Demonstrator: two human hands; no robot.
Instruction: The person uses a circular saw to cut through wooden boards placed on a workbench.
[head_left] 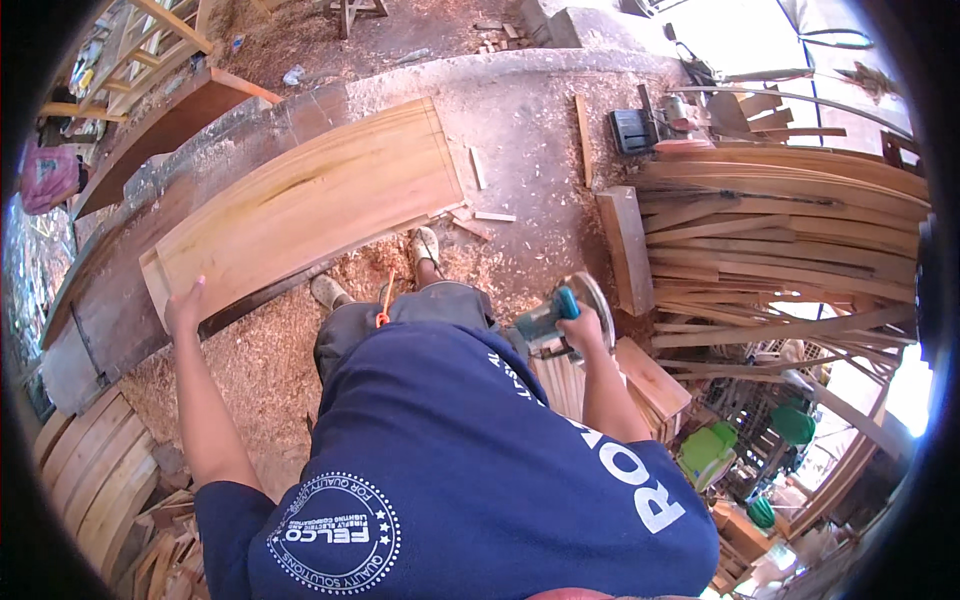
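A wide, pale wooden board [320,205] lies slanted on a low, worn platform in front of me. At its near left corner my left hand [185,305] grips the edge, fingers resting on the wood. A thin line crosses the board close to its far right end. Off to my right, my right hand [583,328] is wrapped round the handle of a teal circular saw [540,325]. The saw is held away from the board, above stacked timber [565,385], and its round blade guard faces outward. My hand and arm cover part of the saw.
Long planks [780,215] are piled on the right, beside a thick wooden block [625,250]. Offcuts [480,225] lie near the board's right end. Wood shavings [270,385] cover the floor round my feet. A reddish-brown slab [165,130] stands at the far left.
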